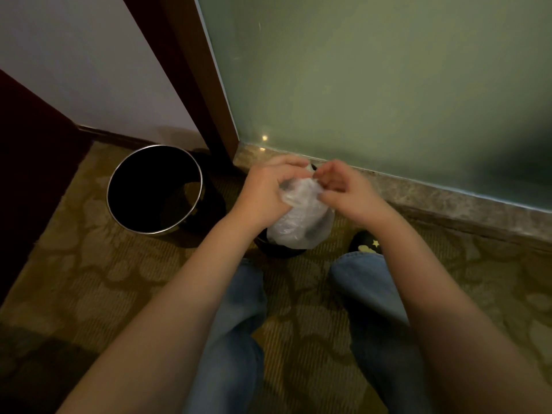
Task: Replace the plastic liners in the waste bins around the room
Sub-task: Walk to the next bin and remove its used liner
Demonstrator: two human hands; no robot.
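A clear plastic liner bag (300, 225) with some dark rubbish inside hangs in front of me above the carpet. My left hand (265, 189) grips the bunched top of the bag from the left. My right hand (343, 189) pinches the same bunched top from the right. The two hands almost touch at the neck of the bag. A round black waste bin (155, 189) with a shiny metal rim stands on the carpet to the left, with no liner in it. Part of a dark round object (280, 251) shows under the bag.
A frosted glass panel (388, 85) on a stone sill (448, 201) runs across the right. A dark wooden door frame (191, 70) rises behind the bin, and dark furniture (27, 174) stands at the left. My jeans-clad legs and a dark shoe (366, 242) are on the patterned carpet.
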